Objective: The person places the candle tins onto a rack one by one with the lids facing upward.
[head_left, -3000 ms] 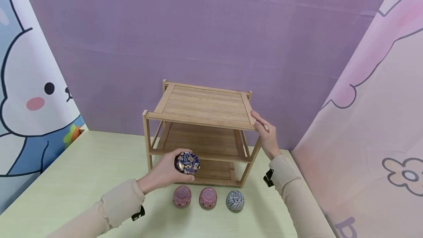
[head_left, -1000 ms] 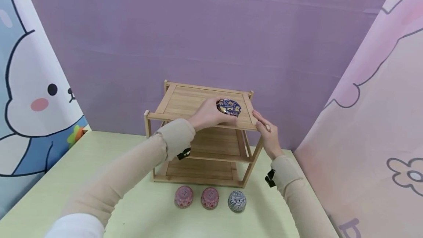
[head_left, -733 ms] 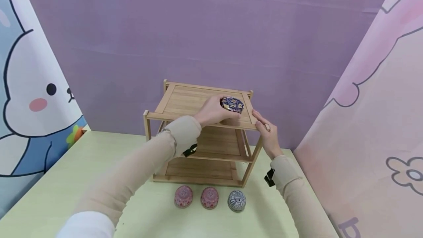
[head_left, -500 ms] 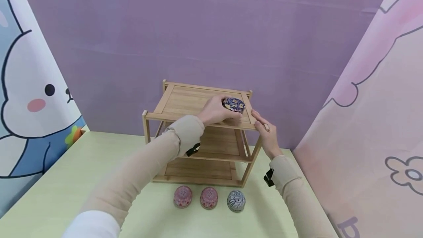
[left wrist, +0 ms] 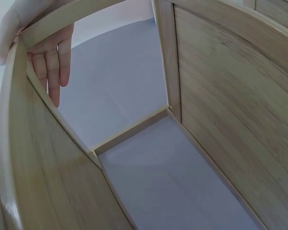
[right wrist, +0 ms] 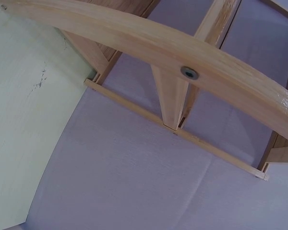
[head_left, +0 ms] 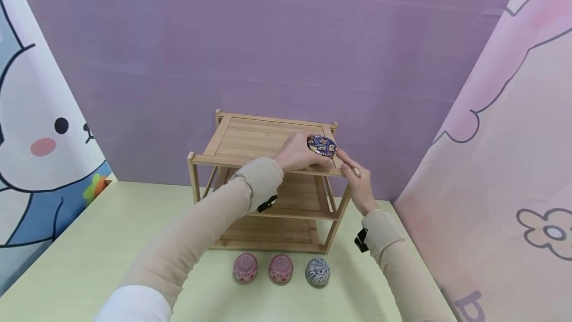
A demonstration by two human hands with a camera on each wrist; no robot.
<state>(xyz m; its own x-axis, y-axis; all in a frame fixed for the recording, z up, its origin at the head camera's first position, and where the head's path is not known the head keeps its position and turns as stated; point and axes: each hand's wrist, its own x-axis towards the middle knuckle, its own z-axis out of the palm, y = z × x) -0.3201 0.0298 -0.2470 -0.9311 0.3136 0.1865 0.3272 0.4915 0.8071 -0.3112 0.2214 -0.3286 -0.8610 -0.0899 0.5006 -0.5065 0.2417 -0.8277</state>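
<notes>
My left hand (head_left: 296,152) grips a dark blue, flower-patterned round tin (head_left: 322,146) at the right front of the top tier of a three-tier wooden shelf (head_left: 259,138). Whether the tin's base touches the board is hidden by the hand. At the shelf's right front corner, my right hand (head_left: 359,185) holds the top edge. The left wrist view shows the right hand's fingers (left wrist: 53,64) reaching past the frame. On the table before the shelf stand two pink tins (head_left: 245,268) and a grey-white leaf-patterned tin (head_left: 318,272), in a row.
The pale green table (head_left: 147,222) extends to both sides of the shelf. A purple backdrop (head_left: 286,39) rises close behind it. Printed cartoon panels flank the table, a rabbit panel (head_left: 44,128) at left and a pink one (head_left: 500,163) at right.
My left hand has carried the blue tin from in front of the shelf up over its top tier, then slightly rightward. The right hand keeps its hold on the corner.
</notes>
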